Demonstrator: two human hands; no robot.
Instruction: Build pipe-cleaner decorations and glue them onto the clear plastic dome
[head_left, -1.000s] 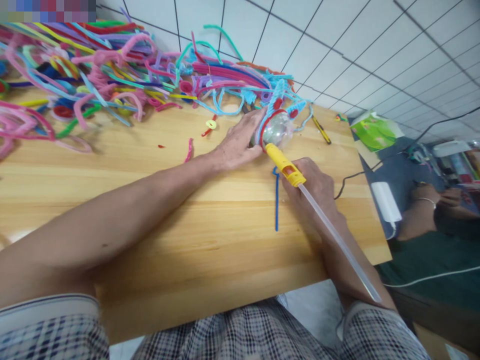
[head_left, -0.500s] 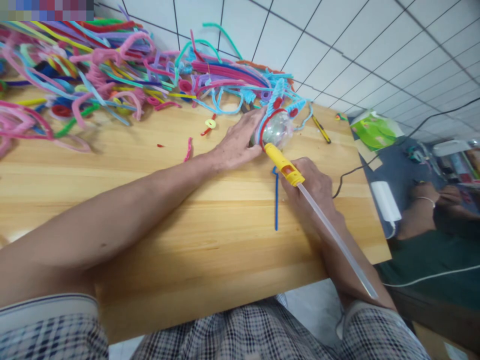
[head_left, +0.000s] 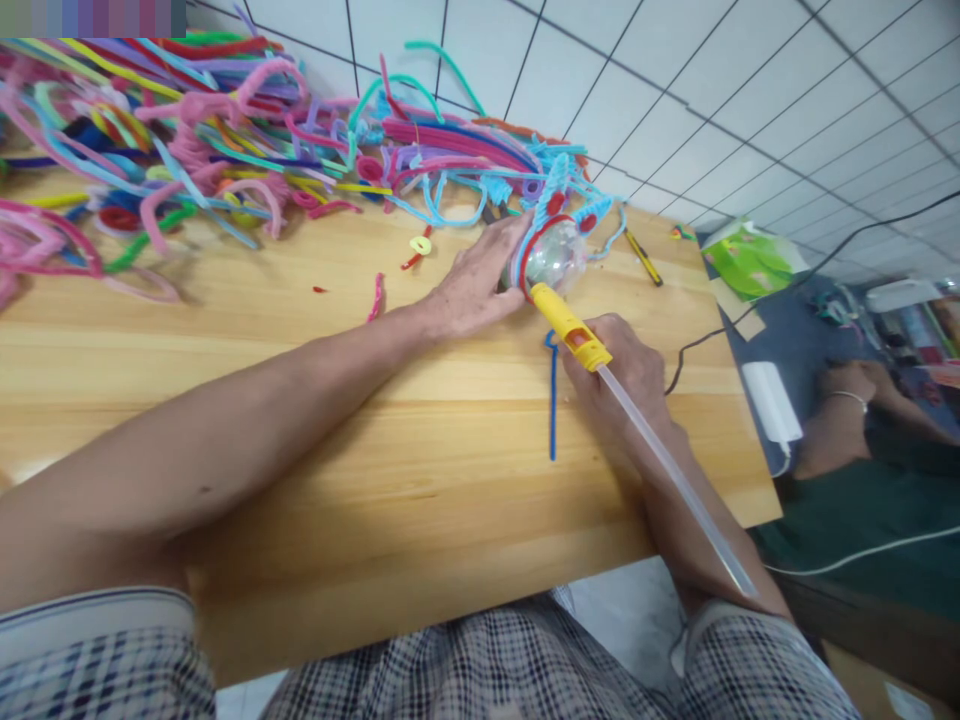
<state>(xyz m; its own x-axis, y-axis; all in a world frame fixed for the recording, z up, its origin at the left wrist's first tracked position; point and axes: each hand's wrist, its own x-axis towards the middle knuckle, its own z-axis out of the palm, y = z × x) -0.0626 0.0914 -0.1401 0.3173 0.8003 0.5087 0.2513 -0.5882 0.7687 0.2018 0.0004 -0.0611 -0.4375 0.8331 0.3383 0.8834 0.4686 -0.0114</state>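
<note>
A clear shiny ball (head_left: 559, 255) has a red and light-blue pipe-cleaner band round it and blue ear-like pieces with red centres at its top. My left hand (head_left: 484, 270) is closed on the ball's left side, its fingertips partly hidden. In my right hand (head_left: 626, 365) is a yellow hot glue gun (head_left: 570, 328), with a long clear glue stick (head_left: 675, 480) sticking out of its back end. The gun's front end lies at the lower edge of the red band; I cannot tell whether it touches. Below the gun, a bent blue pipe cleaner (head_left: 553, 405) lies on the table.
A heap of coloured pipe cleaners (head_left: 210, 150) fills the table's back left. A yellow utility knife (head_left: 643, 258) lies to the right of the ball. Past the table's right edge are a green packet (head_left: 754, 260), a white adapter (head_left: 771, 400), cables and another person's arm (head_left: 832, 420).
My hands, the ball and the glue gun stay almost in place; the gun has shifted very slightly. At the right, the other person's hands have moved a little.
</note>
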